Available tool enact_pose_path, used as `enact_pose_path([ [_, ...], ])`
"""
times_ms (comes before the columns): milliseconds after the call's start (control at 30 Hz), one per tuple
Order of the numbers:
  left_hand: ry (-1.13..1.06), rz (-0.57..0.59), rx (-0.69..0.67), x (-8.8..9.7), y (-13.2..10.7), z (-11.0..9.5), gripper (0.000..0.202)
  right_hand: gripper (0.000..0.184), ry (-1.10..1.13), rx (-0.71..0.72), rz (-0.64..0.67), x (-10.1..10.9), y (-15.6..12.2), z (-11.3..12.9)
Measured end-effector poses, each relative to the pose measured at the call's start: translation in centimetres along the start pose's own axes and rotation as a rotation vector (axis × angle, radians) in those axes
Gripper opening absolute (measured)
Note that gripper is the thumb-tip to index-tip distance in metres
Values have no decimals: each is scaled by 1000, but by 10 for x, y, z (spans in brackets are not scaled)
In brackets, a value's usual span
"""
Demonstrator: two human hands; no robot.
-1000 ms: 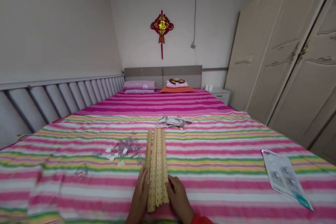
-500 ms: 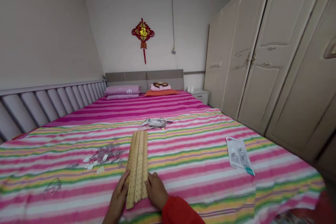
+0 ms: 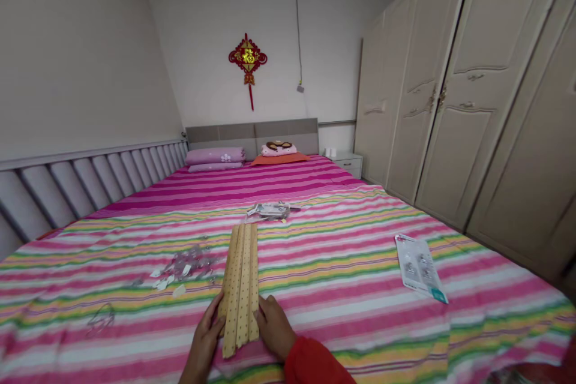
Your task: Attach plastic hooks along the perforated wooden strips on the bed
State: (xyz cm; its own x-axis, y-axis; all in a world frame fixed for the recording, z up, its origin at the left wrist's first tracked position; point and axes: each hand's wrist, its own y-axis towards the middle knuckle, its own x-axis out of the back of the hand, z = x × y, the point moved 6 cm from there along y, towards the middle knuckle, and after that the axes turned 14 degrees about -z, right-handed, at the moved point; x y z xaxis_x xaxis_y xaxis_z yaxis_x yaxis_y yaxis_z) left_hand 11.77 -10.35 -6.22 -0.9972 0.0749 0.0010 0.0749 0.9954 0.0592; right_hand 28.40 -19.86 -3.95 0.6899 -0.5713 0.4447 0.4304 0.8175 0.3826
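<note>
A bundle of long wooden slats point(image 3: 242, 276), dotted with rows of small holes, lies lengthwise on the striped bedspread point(image 3: 342, 288). My left hand point(image 3: 204, 336) presses against the bundle's left side near its close end, fingers curled along the edge. On the other side my right hand point(image 3: 275, 328), in a red sleeve, rests its fingers against the slats. Both hands squeeze the bundle between them.
Small clear packets and metal bits point(image 3: 186, 264) lie scattered left of the slats, with a wire piece point(image 3: 101, 318) further left. A pile of packets point(image 3: 270, 210) sits beyond the slats. A flat packaging card point(image 3: 420, 267) lies to the right. Wardrobes point(image 3: 472, 102) line the right wall.
The view swung to the right since one second ago, then settled. My hands stay on either side of the slat bundle, which has hardly shifted on the bed.
</note>
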Motion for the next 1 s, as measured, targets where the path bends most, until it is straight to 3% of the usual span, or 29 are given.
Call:
enact_pose_path([
  [167, 60, 38, -7, 1, 4, 7, 68, 30, -11, 3, 23, 1, 3, -2],
  [367, 241, 4, -182, -7, -3, -2, 57, 22, 8, -39, -45, 3, -1, -3],
  [467, 263, -7, -179, -8, -7, -6, 56, 22, 32, -84, -104, 19, -17, -13],
  [533, 265, -5, -169, -6, -7, -7, 56, 27, 53, -108, -168, 47, -29, -26],
  [633, 279, 2, -163, -5, -6, -3, 56, 25, 53, -94, -420, 129, -44, -50],
  [733, 295, -14, -199, -5, -4, 1, 53, 40, -235, -132, -762, 230, -54, -77],
  [833, 291, -52, -241, -7, -4, 2, 50, 77, -672, -338, -988, 307, -61, -103],
  [900, 283, -59, -239, -8, -5, 2, 48, 91, -844, -480, -964, 331, -61, -119],
  [1000, 262, -62, -235, -8, -6, 0, 47, 75, -995, -511, -803, 339, -54, -136],
])
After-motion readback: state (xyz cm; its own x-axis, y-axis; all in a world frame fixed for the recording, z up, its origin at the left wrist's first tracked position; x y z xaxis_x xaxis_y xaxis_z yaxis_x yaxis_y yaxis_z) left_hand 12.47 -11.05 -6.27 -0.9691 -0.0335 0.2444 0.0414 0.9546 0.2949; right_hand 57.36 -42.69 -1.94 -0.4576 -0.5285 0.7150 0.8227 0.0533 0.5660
